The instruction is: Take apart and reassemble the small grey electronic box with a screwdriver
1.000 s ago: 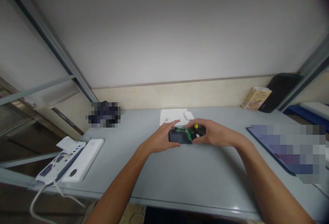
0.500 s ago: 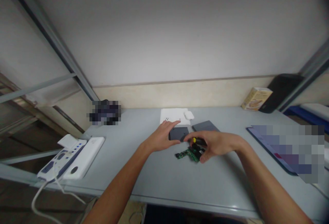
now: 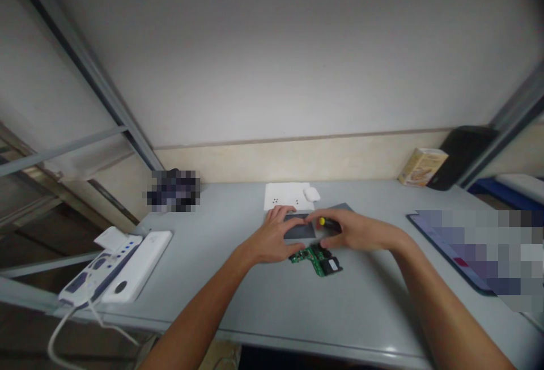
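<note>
A green circuit board lies bare on the grey table, just in front of my hands. My left hand is curled around a dark grey case half, thumb below it and fingers on top. My right hand is closed on a small screwdriver with a yellow cap and touches the same case half from the right. A second dark grey cover lies just behind my right hand.
A white sheet with tiny screws and a white earbud case lie behind the hands. A power strip and white power bank sit at the left edge. A yellow box and black object stand far right.
The circuit board has come out of the case and now lies on the table. My right hand let it go and moved back to the case half; my left hand regripped the case.
</note>
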